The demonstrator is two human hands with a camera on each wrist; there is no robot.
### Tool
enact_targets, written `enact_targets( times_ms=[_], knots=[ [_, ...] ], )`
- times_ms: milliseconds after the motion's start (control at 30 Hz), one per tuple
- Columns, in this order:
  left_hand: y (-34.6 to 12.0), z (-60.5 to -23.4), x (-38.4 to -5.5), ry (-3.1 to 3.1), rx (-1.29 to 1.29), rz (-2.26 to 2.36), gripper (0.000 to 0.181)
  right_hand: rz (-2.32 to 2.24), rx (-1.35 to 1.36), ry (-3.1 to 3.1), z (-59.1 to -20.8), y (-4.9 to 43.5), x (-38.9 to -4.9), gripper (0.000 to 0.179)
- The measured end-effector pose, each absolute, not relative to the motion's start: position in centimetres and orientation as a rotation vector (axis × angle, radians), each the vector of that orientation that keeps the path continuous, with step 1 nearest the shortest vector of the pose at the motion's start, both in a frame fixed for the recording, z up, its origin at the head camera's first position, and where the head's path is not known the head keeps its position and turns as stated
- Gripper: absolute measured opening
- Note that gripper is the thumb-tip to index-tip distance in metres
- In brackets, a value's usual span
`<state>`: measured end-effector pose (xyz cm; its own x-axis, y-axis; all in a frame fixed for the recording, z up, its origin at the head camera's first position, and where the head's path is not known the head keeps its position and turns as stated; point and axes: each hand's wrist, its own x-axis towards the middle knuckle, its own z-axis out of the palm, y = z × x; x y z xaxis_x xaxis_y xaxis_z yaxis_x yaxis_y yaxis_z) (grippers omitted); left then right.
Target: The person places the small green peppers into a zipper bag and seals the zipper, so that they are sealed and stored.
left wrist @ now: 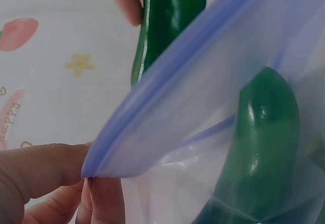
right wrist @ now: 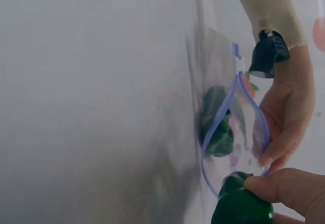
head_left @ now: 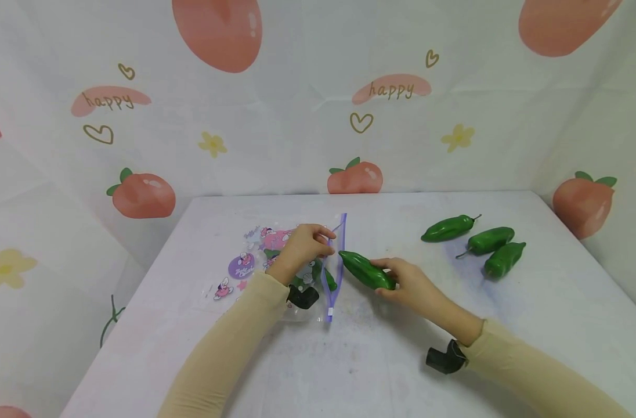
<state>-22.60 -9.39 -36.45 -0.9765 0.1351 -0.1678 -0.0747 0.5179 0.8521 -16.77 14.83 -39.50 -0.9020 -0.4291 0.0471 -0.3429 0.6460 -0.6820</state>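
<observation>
A clear zip bag [head_left: 302, 310] with purple zip edges and cartoon prints lies on the table, its mouth facing right and parted. My left hand [head_left: 309, 247] pinches the upper lip of that mouth between thumb and fingers, as the left wrist view shows. Inside the bag are green peppers [left wrist: 269, 132], partly hidden by the prints and the left arm. My right hand [head_left: 409, 287] holds another green pepper [head_left: 367, 270] by its near end, with the pointed tip right at the bag's mouth. In the right wrist view this pepper [right wrist: 241, 203] sits just before the opening.
Three more green peppers, a far one [head_left: 450, 228], a middle one [head_left: 490, 240] and a near one [head_left: 505, 259], lie at the back right of the white table [head_left: 349, 366]. A printed cloth [head_left: 297, 116] hangs behind the table. Black cameras are strapped to both wrists.
</observation>
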Motion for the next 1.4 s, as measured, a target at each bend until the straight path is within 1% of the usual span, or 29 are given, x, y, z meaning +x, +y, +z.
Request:
enact_targets(
  times_ms=[700,1400],
  knots=[
    [-9.2,-36.2,-22.5,2.566,0.049,1.42,0.032,-1.062,-0.7,2.677,-40.2,13.2,-16.4,0.054],
    [-9.2,-36.4,-22.5,2.562,0.038,1.424,0.031,-1.017,-0.708,2.659,-40.6,13.1,-16.2,0.054]
  ],
)
